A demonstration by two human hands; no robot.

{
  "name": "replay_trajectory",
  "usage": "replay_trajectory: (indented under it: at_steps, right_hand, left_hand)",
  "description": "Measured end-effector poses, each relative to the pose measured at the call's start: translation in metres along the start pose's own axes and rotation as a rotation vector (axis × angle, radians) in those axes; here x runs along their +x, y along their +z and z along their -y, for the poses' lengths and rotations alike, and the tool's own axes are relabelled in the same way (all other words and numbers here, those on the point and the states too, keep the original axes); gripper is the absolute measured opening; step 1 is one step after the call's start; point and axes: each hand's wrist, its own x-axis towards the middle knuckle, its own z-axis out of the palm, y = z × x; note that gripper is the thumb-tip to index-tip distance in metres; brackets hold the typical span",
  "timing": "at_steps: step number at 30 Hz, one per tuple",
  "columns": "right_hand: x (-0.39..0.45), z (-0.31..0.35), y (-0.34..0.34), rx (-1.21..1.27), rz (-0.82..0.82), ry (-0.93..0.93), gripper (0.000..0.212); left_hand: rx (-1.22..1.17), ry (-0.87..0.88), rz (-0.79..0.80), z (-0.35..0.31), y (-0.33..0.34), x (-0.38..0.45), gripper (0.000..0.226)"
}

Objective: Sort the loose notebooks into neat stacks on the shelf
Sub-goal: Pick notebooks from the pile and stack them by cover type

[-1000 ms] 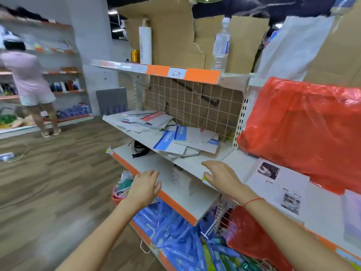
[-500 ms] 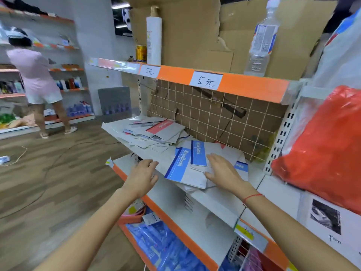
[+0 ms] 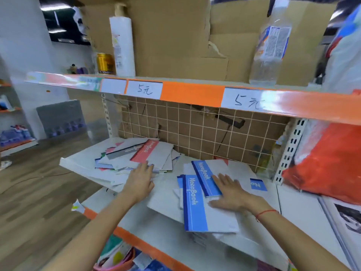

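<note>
Lower centre, my right hand (image 3: 232, 194) lies flat, fingers spread, on the blue notebooks (image 3: 197, 202); frame centre, my left hand (image 3: 139, 181), open, touches the mixed pile (image 3: 136, 155) behind: gathering begins, squaring edges comes next.

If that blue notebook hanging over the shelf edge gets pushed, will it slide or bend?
The blue notebook looks thin with a smooth cover, so it would probably slide easily on the shelf. Its near end overhangs the edge, so a nudge forward might tip it off. Lifted by one corner, it would likely flop.
</note>
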Motion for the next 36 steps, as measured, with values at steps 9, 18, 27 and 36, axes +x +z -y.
replay_trajectory:
  at_steps: [9, 18, 27, 36]
  right_hand:
    - [-0.001, 0.002, 0.007, 0.0, -0.087, 0.11, 0.133]
    - [-0.004, 0.017, 0.01, -0.04, -0.239, 0.161, 0.121]
    - [-0.012, 0.03, 0.012, -0.098, -0.387, 0.127, 0.098]
    - [-0.011, 0.038, 0.01, -0.058, -0.453, 0.166, 0.111]
  left_hand:
    - [0.154, 0.107, 0.224, 0.053, 0.027, 0.069, 0.067]
    - [0.088, 0.155, 0.355, 0.08, 0.048, 0.098, 0.082]
    - [0.228, 0.217, 0.192, 0.069, 0.047, 0.096, 0.059]
    - [0.181, 0.215, 0.337, 0.066, 0.04, 0.087, 0.059]
